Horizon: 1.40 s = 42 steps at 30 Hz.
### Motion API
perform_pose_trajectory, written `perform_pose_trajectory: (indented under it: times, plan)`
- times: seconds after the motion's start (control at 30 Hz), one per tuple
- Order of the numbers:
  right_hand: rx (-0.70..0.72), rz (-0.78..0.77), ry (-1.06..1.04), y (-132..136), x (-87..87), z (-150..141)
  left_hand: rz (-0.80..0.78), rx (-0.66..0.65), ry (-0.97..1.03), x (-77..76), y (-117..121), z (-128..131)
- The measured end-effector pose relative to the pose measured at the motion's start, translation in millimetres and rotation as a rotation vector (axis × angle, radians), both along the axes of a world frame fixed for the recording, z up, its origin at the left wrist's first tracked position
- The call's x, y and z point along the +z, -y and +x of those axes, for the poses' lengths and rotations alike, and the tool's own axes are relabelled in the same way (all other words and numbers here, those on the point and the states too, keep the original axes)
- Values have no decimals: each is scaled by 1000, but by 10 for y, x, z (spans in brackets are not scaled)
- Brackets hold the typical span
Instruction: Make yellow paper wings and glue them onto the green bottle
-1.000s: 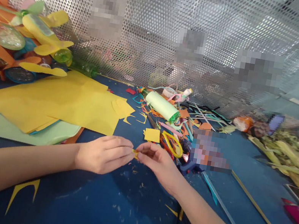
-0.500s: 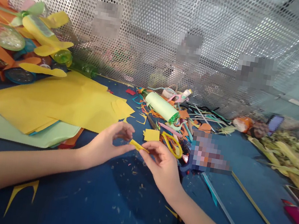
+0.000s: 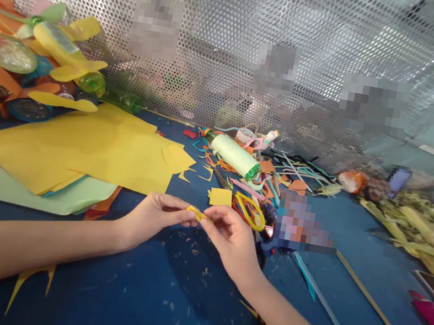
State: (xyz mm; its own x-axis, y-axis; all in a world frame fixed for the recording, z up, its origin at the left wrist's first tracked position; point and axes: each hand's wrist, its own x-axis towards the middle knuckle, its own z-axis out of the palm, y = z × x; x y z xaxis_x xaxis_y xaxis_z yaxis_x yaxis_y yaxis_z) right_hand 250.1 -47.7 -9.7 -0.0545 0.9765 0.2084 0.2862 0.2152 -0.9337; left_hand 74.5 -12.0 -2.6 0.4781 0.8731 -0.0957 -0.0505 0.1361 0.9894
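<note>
Between my two hands, over the middle of the blue table, is a small yellow folded or rolled piece of paper [image 3: 196, 213]. My left hand [image 3: 152, 221] pinches its left end between thumb and fingers. The right end is pinched by my right hand [image 3: 231, 243]. Just beyond my hands lie a small yellow paper square [image 3: 220, 197] and yellow-handled scissors [image 3: 259, 219]. A stack of yellow paper sheets [image 3: 110, 149] is spread to the left, behind my left wrist.
A green bottle wrapped in pale paper [image 3: 235, 156] lies among coloured scraps. Bottle crafts with paper petals [image 3: 64, 43] are piled at left. A perforated metal screen [image 3: 222, 34] borders the back. Dried husks [image 3: 419, 226] and a long thin stick [image 3: 379, 311] lie at right.
My left hand's fingers have closed and lowered onto the yellow paper piece, with the wrist turning slightly. My right hand stays nearly in place, still pinching the other end.
</note>
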Motion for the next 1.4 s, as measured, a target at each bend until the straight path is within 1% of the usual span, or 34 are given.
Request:
perform_pose_trajectory:
  times: [0.07, 0.17, 0.27, 0.47, 0.53, 0.67, 0.8, 1.0, 1.2, 1.27, 1.3, 1.33, 1.4]
  plan:
    - [33, -29, -13, -6, -12, 1, 5, 8, -5, -6, -8, -1]
    - [73, -61, -5, 1, -18, -3, 65, 12, -32, -17, -24, -9]
    - [61, -54, 19, 21, -3, -12, 114, 17, -50, -24, -32, -18]
    - [52, -42, 23, 34, 39, -29, 82, -19, 16, -17, -9, -21]
    - [60, -53, 10, 27, 47, -34, 95, -25, 22, -18, -6, -21]
    - [95, -116, -39, 22, 52, -50, 124, 10, -5, -39, -12, -19]
    - [124, -157, -87, 39, 51, -67, 108, 42, -27, -59, -20, -15]
    - [93, -142, -80, 49, 61, -68, 94, 33, -13, -40, -11, -9]
    - [84, -133, -66, 44, 9, -78, 125, 3, -15, -17, 1, 12]
    - [100, -138, -32, 49, 26, -70, 111, 5, -13, -11, 1, 12]
    - [105, -128, 18, 49, 53, -52, 104, 6, -8, -11, 0, 11]
    - [102, -106, 96, 46, 95, -20, 98, 5, -1, -11, -4, 9]
    - [53, -17, 352, 25, 215, 92, 78, 2, 24, -20, -14, 6]
